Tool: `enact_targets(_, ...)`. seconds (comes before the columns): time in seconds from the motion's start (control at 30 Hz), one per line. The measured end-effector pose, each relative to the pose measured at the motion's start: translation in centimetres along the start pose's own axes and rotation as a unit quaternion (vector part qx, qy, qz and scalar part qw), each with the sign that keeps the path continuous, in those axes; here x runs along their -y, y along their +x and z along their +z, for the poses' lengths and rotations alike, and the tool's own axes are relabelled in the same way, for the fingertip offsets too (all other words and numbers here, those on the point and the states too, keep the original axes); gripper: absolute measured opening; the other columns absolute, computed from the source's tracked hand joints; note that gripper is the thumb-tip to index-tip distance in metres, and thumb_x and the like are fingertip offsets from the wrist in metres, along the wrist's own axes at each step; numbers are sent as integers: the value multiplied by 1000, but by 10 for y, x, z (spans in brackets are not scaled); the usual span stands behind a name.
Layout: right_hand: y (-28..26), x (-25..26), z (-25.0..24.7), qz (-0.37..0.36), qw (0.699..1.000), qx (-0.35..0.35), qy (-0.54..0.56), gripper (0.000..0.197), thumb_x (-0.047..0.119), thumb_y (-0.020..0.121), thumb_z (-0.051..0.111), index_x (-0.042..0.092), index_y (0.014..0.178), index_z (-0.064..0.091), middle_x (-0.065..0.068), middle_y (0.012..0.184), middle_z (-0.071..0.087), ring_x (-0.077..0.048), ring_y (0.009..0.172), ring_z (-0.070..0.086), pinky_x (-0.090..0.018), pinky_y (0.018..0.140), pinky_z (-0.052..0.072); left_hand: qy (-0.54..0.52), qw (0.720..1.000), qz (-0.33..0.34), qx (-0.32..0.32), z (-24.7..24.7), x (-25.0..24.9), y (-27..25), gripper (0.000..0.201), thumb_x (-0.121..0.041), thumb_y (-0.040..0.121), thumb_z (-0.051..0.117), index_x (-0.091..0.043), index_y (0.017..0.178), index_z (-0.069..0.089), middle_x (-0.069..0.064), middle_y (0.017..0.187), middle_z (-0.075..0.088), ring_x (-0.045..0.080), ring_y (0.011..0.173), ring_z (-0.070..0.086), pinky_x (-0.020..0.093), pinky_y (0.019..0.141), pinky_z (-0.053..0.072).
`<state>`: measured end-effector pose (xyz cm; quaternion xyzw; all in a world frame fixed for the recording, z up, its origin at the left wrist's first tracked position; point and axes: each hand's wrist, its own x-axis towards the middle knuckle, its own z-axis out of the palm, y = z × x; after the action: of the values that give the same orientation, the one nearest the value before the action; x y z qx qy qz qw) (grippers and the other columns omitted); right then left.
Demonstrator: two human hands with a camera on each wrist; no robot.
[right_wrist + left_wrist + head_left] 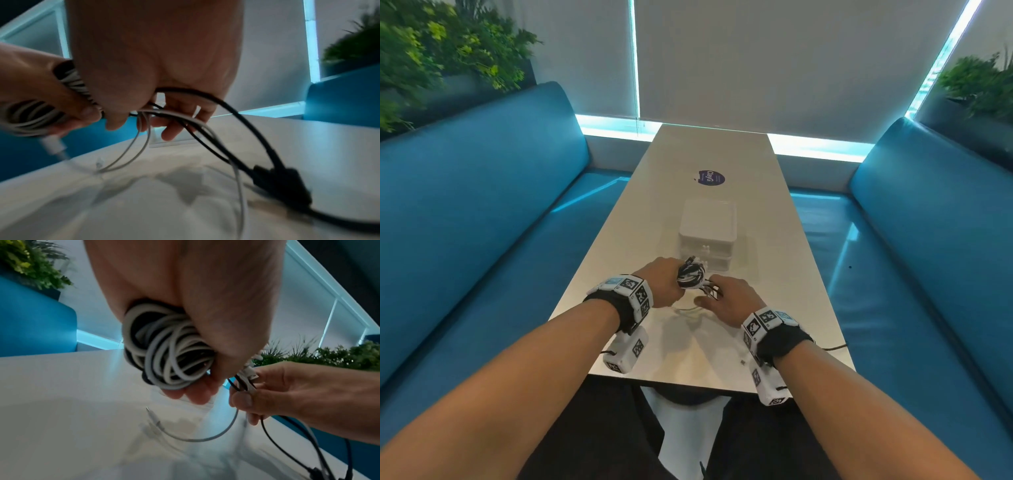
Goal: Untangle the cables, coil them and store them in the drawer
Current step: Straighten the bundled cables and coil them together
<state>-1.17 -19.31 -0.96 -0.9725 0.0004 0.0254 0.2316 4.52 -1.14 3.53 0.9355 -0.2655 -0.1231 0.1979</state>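
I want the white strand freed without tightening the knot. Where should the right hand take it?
Judging by its slack, grip the white strand on its loose run below the right hand, coming from the right side, away from the cable bundle that the left hand grips.

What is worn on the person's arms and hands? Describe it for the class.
Both forearms are bare, with no sleeves, and the left hand and right hand wear no gloves. Each wrist carries a black strap topped by a white band of black-and-white square markers. A white camera block, also marked, hangs below each wrist with a thin dark cable.
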Motion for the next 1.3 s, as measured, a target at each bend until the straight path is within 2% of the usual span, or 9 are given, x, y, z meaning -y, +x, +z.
enact_targets(0.1,0,0,-4,-8,998,-32,53,11,38,91,62,29,87,56,1,90,62,-23,84,59,-34,73,45,-33,999,9,-8,0,-2,2,8,-21,83,64,-23,88,59,-1,79,65,19,70,62,24,59,43)
enact_targets(0.23,-4,6,-6,-16,993,-8,115,8,22,99,49,22,105,55,2,91,70,-21,86,64,-34,76,49,-59,997,8,-41,-1,-3,4,7,-26,84,67,-24,89,62,0,84,67,20,76,62,25,66,41)
enact_targets(0.43,-8,6,-6,7,995,-49,85,23,32,103,43,10,104,49,-16,83,62,-36,73,58,-40,65,44,-174,978,-27,-112,-9,0,11,13,-29,87,71,-18,93,70,-1,73,63,18,69,58,25,66,40)
enact_targets(0.63,-12,5,-12,4,991,-69,112,20,30,105,38,11,108,42,-7,72,55,-23,58,52,-33,54,39,-312,931,-107,-154,-15,-4,16,21,-31,88,71,-14,78,65,1,49,51,25,49,53,28,49,43)
enact_targets(0.77,-17,-1,-6,2,992,-58,108,21,28,104,38,11,102,50,-9,76,59,-30,64,53,-41,64,45,-322,927,-126,-143,-8,3,13,24,-32,87,72,-16,71,62,-5,38,46,20,39,46,22,44,36)
enact_targets(0.93,-26,-4,1,4,995,-37,91,24,30,105,35,12,104,50,-9,81,62,-30,71,57,-43,68,48,-317,933,-141,-97,-1,5,11,25,-36,82,76,-14,79,64,-1,44,50,24,42,48,30,49,46)
enact_targets(1.03,-27,-3,1,13,997,-33,68,25,31,105,32,13,103,47,-12,84,63,-33,72,58,-44,69,49,-330,930,-152,-61,-1,5,6,33,-42,79,77,-13,77,61,2,46,46,24,43,45,31,49,41)
enact_targets(1.17,-18,13,-4,-2,995,-67,77,23,29,106,29,13,100,46,-12,80,60,-33,70,55,-43,67,46,-424,892,-136,-78,9,-3,0,29,-32,85,76,-11,79,59,7,56,46,19,45,41,27,47,39)
enact_targets(1.3,-15,30,-6,-25,995,-70,72,30,35,106,27,11,104,45,-14,87,65,-34,73,60,-45,67,49,-422,896,-123,-64,17,-8,-5,45,-52,75,79,-9,75,65,9,58,59,21,49,54,26,49,42)
